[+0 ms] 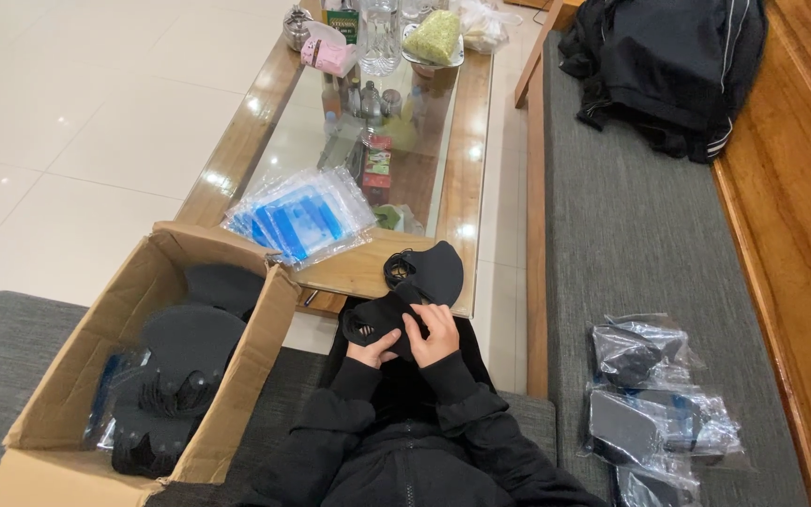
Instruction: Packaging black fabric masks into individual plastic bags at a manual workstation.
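Note:
Both my hands hold a black fabric face mask (379, 321) in front of my chest, just below the table's near edge. My left hand (374, 349) grips its lower left side. My right hand (436, 334) presses on its right part with fingers spread over the cloth. A second black mask (429, 269) with its ear loops lies on the table edge right above my hands. A stack of clear and blue plastic bags (302, 216) rests on the glass-topped wooden table (462, 160).
An open cardboard box (68, 394) with several black masks stands at my left on a grey cushion. Bagged black masks (654, 404) lie on the grey bench seat (640, 235) to my right. A black jacket (668, 66) sits at the bench's far end. Bottles and jars crowd the table's far side.

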